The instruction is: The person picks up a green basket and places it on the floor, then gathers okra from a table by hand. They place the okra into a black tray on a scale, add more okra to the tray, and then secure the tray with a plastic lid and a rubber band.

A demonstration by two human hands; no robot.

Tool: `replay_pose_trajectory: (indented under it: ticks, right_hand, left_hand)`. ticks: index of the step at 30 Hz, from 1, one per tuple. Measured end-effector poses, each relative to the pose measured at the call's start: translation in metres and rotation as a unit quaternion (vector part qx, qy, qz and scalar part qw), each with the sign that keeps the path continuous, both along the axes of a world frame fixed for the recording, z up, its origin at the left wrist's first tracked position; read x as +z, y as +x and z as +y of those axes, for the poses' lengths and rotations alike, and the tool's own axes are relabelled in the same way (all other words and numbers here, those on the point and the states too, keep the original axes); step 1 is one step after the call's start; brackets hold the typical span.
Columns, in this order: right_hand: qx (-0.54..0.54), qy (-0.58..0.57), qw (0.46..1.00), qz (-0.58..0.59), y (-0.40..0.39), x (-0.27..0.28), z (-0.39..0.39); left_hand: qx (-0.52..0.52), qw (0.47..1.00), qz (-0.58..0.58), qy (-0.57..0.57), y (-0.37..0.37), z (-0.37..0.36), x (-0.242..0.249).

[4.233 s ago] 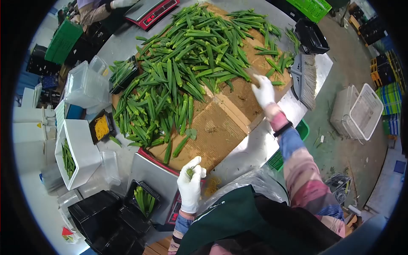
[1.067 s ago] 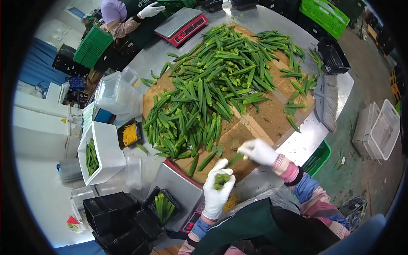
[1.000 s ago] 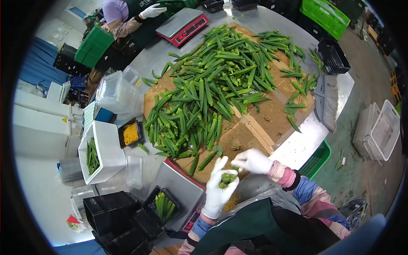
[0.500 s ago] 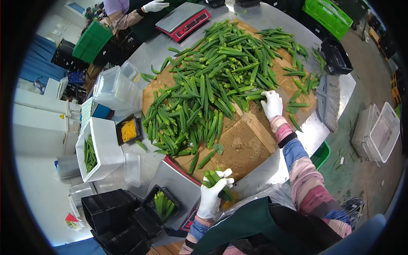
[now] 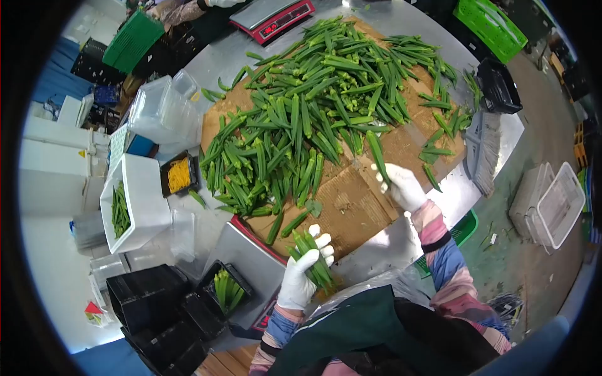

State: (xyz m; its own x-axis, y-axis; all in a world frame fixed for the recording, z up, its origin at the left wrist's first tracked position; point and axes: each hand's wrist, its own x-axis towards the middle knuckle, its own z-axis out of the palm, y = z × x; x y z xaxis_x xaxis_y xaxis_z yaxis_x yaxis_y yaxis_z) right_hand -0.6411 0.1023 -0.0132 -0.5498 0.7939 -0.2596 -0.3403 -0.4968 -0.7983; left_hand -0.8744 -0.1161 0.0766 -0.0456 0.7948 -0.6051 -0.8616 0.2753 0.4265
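Observation:
In a white glove, my left hand [image 5: 301,272] is closed round a small bunch of okra [image 5: 316,260] near the front edge of the table. My right hand [image 5: 401,186], also gloved, pinches one okra pod [image 5: 377,153] that points up and away from me. Beyond both hands a large heap of okra [image 5: 301,119] lies on a flattened sheet of cardboard [image 5: 351,203]. Left of my left hand, a black tray holding okra [image 5: 227,291] rests on a scale [image 5: 248,257].
On the left are a white box [image 5: 144,203], a black tray of yellow bands [image 5: 179,175] and stacked black trays [image 5: 147,294]. A red scale [image 5: 273,22] stands at the back, where another person's arm shows. A brush [image 5: 483,150] lies at the right edge.
My right hand has drawn back from the heap and now holds a single pod, raised. My left hand has shifted slightly left with its bunch. The whole view has shifted a little.

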Motion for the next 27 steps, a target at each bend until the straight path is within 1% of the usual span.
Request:
replay_pose_trajectory:
  ticks: [2,4,6,9,12,14,16,17,19,20,22,24,25,26,27]
  right_hand:
    - [0.029,-0.032,0.997,0.061,-0.006,0.016,-0.023]
    - [0.049,-0.091,0.984,0.143,-0.01,0.022,-0.048]
    - [0.06,-0.115,0.981,0.144,-0.014,0.024,-0.07]
    - [0.138,-0.039,0.99,0.014,-0.028,0.049,-0.103]
    - [0.25,0.039,0.957,-0.138,-0.049,0.064,-0.134]
    - [0.271,0.085,0.935,-0.212,-0.058,0.063,-0.157]
    - [0.296,0.095,0.919,-0.243,-0.065,0.069,-0.167]
    - [0.284,0.119,0.923,-0.23,-0.066,0.067,-0.171]
    - [0.257,0.165,0.93,-0.205,-0.068,0.061,-0.176]
    - [0.246,0.159,0.933,-0.207,-0.068,0.061,-0.176]
    - [0.222,0.147,0.941,-0.211,-0.07,0.064,-0.177]
    - [0.208,0.135,0.946,-0.208,-0.068,0.062,-0.177]
    - [0.208,0.13,0.944,-0.219,-0.067,0.065,-0.177]
    - [0.208,0.125,0.943,-0.23,-0.066,0.068,-0.177]
    - [0.205,0.126,0.944,-0.228,-0.066,0.068,-0.179]
  left_hand:
    - [-0.016,1.0,-0.012,0.006,-0.003,-0.005,0.001]
    - [0.005,0.997,-0.072,0.006,0.0,-0.004,0.014]
    - [0.024,0.987,-0.139,0.072,0.003,-0.005,0.009]
    - [0.044,0.978,-0.169,0.113,0.004,-0.011,0.001]
    - [0.036,0.978,-0.161,0.131,0.002,-0.018,0.008]
    - [0.049,0.975,-0.176,0.128,0.001,-0.026,0.014]
    - [0.056,0.983,-0.115,0.13,0.001,-0.034,0.009]
    - [0.069,0.987,-0.094,0.109,-0.002,-0.04,0.01]
    - [0.083,0.989,-0.053,0.114,-0.01,-0.049,0.02]
    - [0.089,0.989,-0.033,0.116,-0.015,-0.053,0.025]
    - [0.112,0.988,0.043,0.097,-0.028,-0.063,0.039]
    - [0.115,0.978,0.144,0.097,-0.052,-0.078,0.056]
    - [0.128,0.961,0.232,0.076,-0.068,-0.087,0.064]
    - [0.14,0.936,0.317,0.053,-0.086,-0.097,0.071]
    - [0.15,0.886,0.438,0.016,-0.101,-0.105,0.08]
